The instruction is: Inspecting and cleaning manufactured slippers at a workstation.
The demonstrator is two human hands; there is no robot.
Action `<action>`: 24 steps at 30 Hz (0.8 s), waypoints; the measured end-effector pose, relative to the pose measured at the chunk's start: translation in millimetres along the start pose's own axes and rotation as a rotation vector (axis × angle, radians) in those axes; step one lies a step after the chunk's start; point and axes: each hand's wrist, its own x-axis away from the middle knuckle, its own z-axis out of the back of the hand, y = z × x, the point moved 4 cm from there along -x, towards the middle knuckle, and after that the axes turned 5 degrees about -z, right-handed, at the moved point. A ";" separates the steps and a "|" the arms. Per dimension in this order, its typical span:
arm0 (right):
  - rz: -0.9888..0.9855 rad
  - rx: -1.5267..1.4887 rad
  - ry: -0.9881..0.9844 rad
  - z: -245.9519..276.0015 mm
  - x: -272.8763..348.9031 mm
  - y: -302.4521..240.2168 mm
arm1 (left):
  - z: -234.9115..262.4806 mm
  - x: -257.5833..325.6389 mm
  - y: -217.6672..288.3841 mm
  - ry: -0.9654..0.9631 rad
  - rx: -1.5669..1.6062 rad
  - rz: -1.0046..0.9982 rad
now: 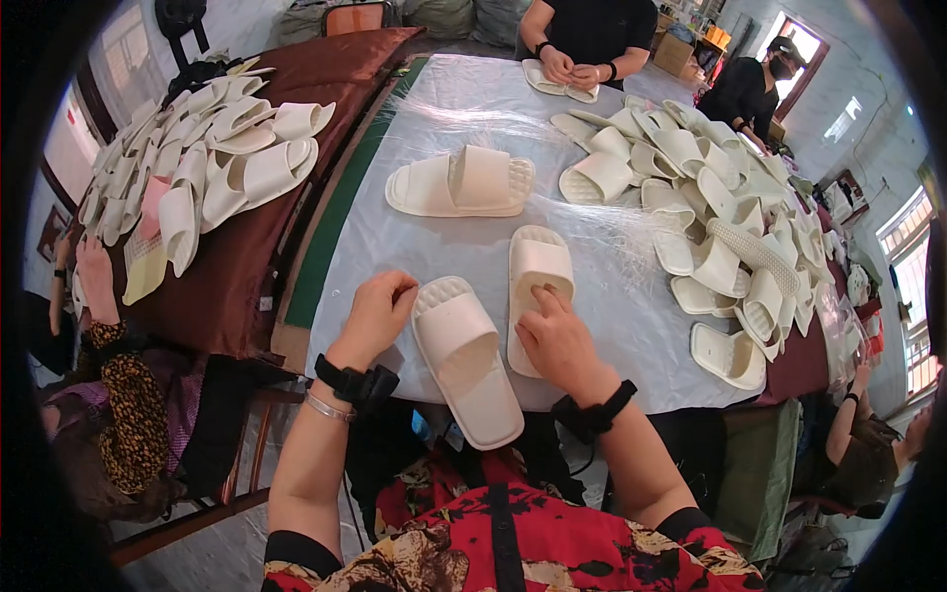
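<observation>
Two cream slippers lie toe-away in front of me at the table's near edge. The left slipper (469, 360) is tilted, its heel reaching past the edge. Beside its toe is my left hand (373, 318), fingertips pinched together; whatever they may hold is too small to make out. My right hand (564, 340) bends over the right slipper (541, 259), with its fingers at the back edge of the strap and inside the opening. A third cream slipper (424, 189) lies sideways farther off, apart from both hands.
A large slipper pile (725, 212) covers the table's right side, and another pile (212, 148) sits on the brown-covered table (212, 296) at left. Loose clear threads (612, 229) are strewn across the pale sheet (380, 247). A co-worker (592, 39) handles slippers opposite; other people sit at both sides.
</observation>
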 end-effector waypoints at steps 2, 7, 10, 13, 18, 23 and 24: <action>0.031 0.001 0.015 -7.5 -7.1 3.0 | 0.4 2.2 5.1 0.061 0.022 0.000; 0.028 -0.157 -0.108 -32.3 -19.8 19.6 | -9.8 10.1 -4.8 0.010 0.215 0.107; -0.041 -0.178 -0.195 -26.1 -15.6 23.4 | -13.8 10.1 -0.7 -0.056 0.446 0.284; -0.053 -0.239 -0.348 -19.4 -6.1 20.4 | -9.5 10.6 -2.0 -0.046 0.769 0.352; 0.068 -0.229 -0.291 5.9 12.7 -2.7 | -16.6 5.5 1.7 0.001 0.996 0.484; -0.160 -0.270 0.024 45.1 26.3 -13.0 | -22.9 -0.6 10.1 -0.031 1.098 0.520; -0.165 -0.269 0.027 48.9 31.9 -14.3 | -24.1 -2.4 14.0 -0.081 1.068 0.469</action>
